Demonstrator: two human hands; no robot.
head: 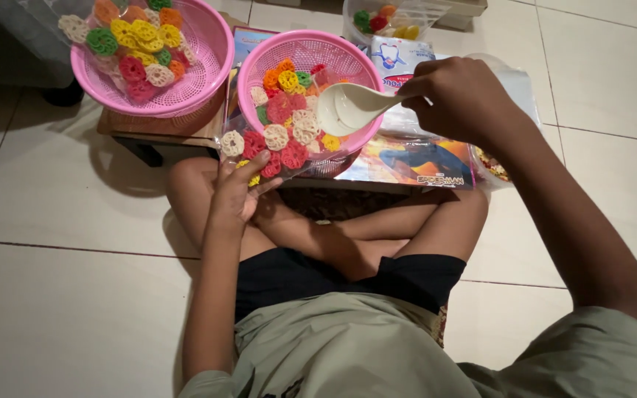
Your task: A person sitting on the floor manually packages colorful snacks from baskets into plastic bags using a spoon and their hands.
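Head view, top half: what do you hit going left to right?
Pink basket of colourful crackers → left hand holding a clear bag of crackers → second pink basket → white spoon → right hand gripping the spoon's handle.

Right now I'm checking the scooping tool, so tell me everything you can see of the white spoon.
The white spoon is a large, deep-bowled ladle-type spoon, smooth and glossy like plastic. Its bowl looks empty and faces up toward the camera, tilted slightly. It hangs over the near pink basket of coloured flower-shaped crackers, at the basket's right side. The short handle runs right into the right hand, which grips it; whether the bowl touches the crackers cannot be told.
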